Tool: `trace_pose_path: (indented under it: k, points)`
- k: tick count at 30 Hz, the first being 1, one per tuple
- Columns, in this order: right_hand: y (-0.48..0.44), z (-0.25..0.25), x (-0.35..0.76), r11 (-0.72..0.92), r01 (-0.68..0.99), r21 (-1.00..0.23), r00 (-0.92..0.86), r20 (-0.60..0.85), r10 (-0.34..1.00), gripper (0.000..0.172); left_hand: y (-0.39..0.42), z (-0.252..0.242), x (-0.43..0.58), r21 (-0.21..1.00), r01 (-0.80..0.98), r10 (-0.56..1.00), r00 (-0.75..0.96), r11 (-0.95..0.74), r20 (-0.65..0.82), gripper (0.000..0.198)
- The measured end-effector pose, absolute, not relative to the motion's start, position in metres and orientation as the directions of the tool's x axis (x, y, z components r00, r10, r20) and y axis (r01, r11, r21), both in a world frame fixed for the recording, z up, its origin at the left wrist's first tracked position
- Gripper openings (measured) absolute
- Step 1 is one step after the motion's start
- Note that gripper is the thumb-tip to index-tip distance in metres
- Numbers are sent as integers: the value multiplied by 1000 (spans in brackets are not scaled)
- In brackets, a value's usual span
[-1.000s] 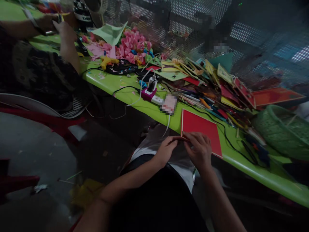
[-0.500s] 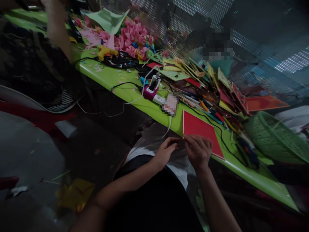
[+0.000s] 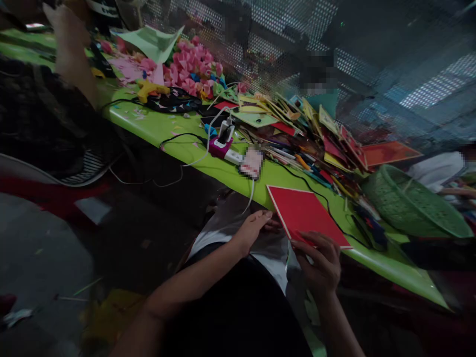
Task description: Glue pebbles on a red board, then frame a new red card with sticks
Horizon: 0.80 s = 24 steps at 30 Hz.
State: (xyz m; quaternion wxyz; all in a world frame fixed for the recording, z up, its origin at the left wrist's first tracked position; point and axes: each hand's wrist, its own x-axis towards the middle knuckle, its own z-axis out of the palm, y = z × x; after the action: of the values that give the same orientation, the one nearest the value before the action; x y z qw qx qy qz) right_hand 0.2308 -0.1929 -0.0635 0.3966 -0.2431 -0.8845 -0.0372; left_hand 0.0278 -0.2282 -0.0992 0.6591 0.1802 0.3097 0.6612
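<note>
A flat red card (image 3: 307, 210) with pale edges lies at the near edge of the green table, its near corner jutting past the rim. My right hand (image 3: 322, 260) is closed on the card's near edge, fingers over the top; the thumb is mostly hidden. Just left of the card, over my lap, my left hand (image 3: 256, 228) hovers with loosely bent fingers slightly apart. I see nothing in it, and it does not touch the card.
Beyond the card lie a black cable, pens and tools (image 3: 316, 166), and stacked coloured cards (image 3: 327, 131). A purple power adapter (image 3: 219, 148) with plugs sits leftward. A green basket (image 3: 416, 203) stands right. Pink folded paper pieces (image 3: 193, 67) are heaped near another person's arm (image 3: 72, 54).
The red card has slid toward me, with its near edge further over the rim. My right hand has moved down and right along that edge. The view has shifted slightly.
</note>
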Motion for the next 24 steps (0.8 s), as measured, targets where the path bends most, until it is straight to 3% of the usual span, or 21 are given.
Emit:
trace_pose_path:
  k: [4, 12, 16, 19, 21, 24]
  points:
    - [-207, -59, 240, 906, 393, -156, -581, 722, 376, 30, -222, -92, 33, 663, -738, 984, 0, 122, -180, 65]
    - [-219, -47, 245, 887, 376, -268, -569, 688, 450, 31, -228, -74, 44, 707, -691, 972, -30, 148, -233, 52]
    - [-204, -44, 266, 772, 391, -501, -497, 591, 635, 34, -241, -64, 42, 715, -685, 962, -78, 138, -261, 50]
    - [-181, -39, 284, 654, 289, -699, -217, 617, 756, 34, -250, -59, 40, 719, -682, 956, -104, 133, -275, 53]
    - [-160, -34, 291, 565, 281, -776, -144, 548, 824, 39, -254, -57, 40, 723, -678, 954, -112, 132, -279, 55]
    - [-123, -26, 293, 375, 421, -826, -281, 275, 920, 40, -258, -56, 40, 730, -670, 952, -118, 134, -283, 57]
